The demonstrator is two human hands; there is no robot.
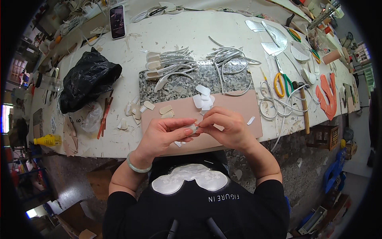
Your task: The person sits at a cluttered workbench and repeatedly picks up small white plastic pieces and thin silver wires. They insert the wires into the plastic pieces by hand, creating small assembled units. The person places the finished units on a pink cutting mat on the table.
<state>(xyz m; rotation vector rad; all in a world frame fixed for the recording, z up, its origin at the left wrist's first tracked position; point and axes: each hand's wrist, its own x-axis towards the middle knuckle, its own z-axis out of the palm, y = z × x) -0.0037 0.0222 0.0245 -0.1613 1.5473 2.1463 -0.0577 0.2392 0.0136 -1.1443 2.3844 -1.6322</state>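
Above the near edge of the pinkish-tan board [238, 109], my two hands meet. My left hand [169, 133] is closed on a small pale piece [192, 128], pinched between thumb and fingers. My right hand [225, 127] has its thumb and fingertips pressed together at the piece's right end; what exactly they grip is too small to make out. Just beyond my fingers lies a pile of white rounded pieces [204, 99]. Beige rounded pieces [166, 110] rest on the board to the left. Small white scraps show under my left hand.
Silver braided straps [175, 61] lie on a speckled stone slab [159, 92], with more silver cords [232, 57] beside them. A black plastic bag [89, 79] sits at left. Scissors [281, 81], white cable [274, 111] and a hammer [304, 111] are at right. A phone [117, 22] stands at the back.
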